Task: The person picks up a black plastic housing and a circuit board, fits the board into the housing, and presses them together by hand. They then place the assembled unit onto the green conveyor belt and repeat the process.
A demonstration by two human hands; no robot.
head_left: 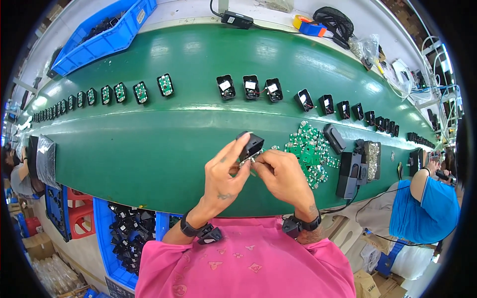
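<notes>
My left hand (222,175) grips a small black plastic housing (254,143) above the near half of the green table, fingers along its side and thumb below. My right hand (284,175) is closed in a pinch at the housing's lower edge. A small light-coloured part shows between the fingertips of both hands, too covered to name. Right beside my right hand lies a pile of green circuit boards (309,151). A black oblong case (334,138) rests at the pile's far right edge.
Housings with green boards (165,85) line up at the far left; open black housings (251,87) run rightward. A black device (349,174) stands right of the pile. Blue bins (103,49) (110,248) hold black parts. A person in blue (425,211) sits at the right.
</notes>
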